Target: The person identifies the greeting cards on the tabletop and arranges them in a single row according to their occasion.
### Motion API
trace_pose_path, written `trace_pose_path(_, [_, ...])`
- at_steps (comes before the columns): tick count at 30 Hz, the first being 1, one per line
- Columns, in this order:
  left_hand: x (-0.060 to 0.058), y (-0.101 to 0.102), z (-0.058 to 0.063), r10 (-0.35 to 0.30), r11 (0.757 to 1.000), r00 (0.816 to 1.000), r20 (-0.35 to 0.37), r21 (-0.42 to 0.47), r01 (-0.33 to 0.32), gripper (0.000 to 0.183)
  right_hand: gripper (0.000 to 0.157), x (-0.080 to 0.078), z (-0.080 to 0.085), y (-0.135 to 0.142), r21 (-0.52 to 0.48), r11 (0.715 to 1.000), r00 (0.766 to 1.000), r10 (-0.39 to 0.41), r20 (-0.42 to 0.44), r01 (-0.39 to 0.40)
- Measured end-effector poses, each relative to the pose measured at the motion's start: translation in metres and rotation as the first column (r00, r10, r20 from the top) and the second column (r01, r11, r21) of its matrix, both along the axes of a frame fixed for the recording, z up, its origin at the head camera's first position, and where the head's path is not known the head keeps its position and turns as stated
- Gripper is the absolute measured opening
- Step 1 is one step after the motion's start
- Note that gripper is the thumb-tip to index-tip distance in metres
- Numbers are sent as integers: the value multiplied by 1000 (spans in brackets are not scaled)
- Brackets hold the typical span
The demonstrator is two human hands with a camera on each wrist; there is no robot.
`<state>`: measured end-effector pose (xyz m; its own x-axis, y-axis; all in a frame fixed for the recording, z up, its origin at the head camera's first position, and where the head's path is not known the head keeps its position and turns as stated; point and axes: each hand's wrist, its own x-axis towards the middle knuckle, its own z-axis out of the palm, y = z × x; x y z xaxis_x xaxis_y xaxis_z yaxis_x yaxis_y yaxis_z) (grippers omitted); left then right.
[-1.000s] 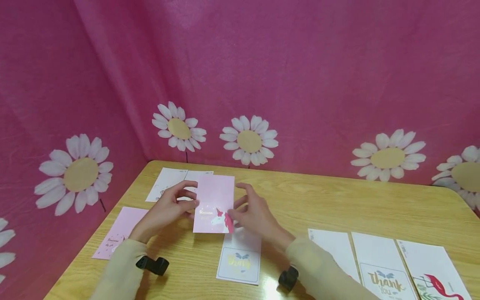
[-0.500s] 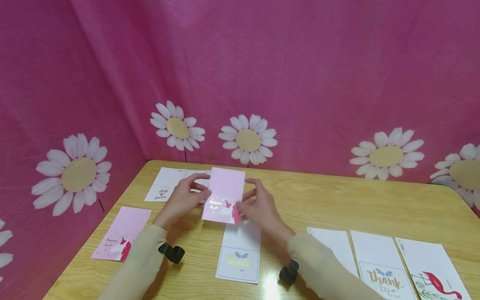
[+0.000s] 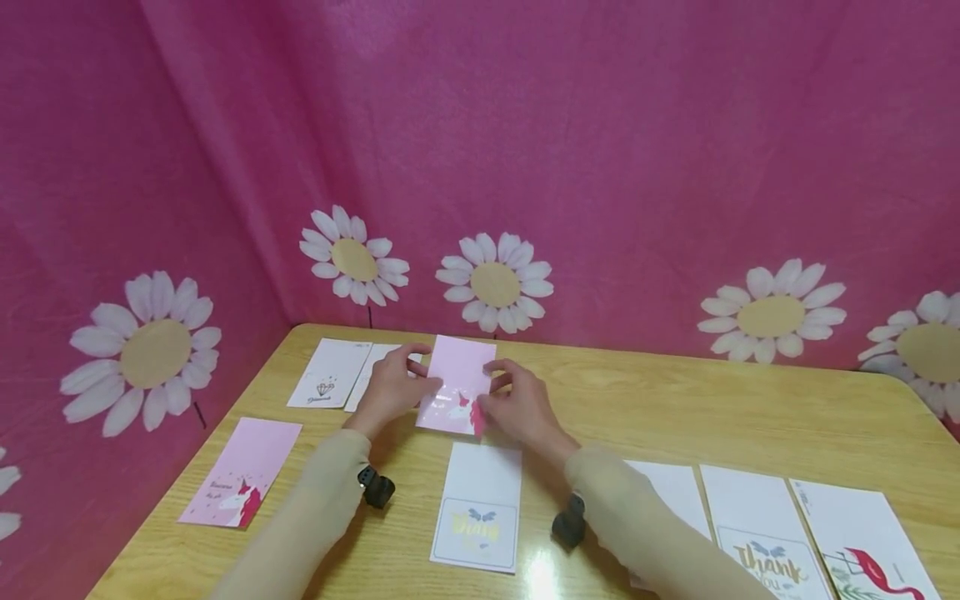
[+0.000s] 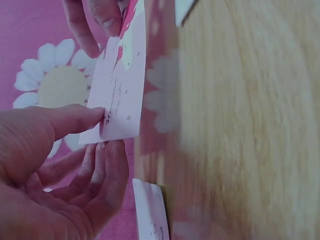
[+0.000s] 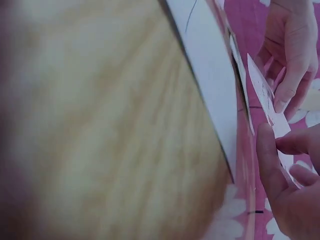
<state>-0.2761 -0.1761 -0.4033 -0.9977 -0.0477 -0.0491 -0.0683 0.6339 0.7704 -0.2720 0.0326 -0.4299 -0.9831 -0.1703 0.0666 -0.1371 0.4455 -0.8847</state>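
A pink unicorn card [image 3: 457, 385] is held up off the table, tilted, between both hands. My left hand [image 3: 396, 382] pinches its left edge with the thumb on the printed face, while my right hand [image 3: 522, 406] pinches the opposite edge near the unicorn's mane. The left wrist view shows the card [image 4: 120, 100] with my left thumb beside the lettering. In the right wrist view the same card [image 5: 267, 97] is seen nearly edge-on. Below it on the table lies a white "Thank You" card [image 3: 480, 475] with a blue bow-like print. My left hand partly covers another white card [image 3: 366, 387].
A second pink unicorn card [image 3: 251, 450] lies at the left. A white diamond card [image 3: 333, 367] is at the back left. On the right are a flamingo card [image 3: 855, 517], another "Thank You" card [image 3: 750, 500] and a white card [image 3: 678, 487] partly under my right sleeve. A pink curtain [image 3: 615, 167] stands behind the table.
The pink card in my hands has moved to the right and slightly farther back, exposing more of the "Thank You" card below. My left arm has shifted right, uncovering the other unicorn card.
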Motion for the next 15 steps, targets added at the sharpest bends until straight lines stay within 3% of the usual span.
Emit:
trace_pose_path(3, [-5,4,-2,23,999,1000,7,-24,-23,51,38,-7,-2,-1,60,998,1000,20,-9,-19])
trace_pose_path(15, [-17,8,-1,-3,990,998,65,-143,12,54,41,-27,0,-8,222,971,994,99,-43,-87])
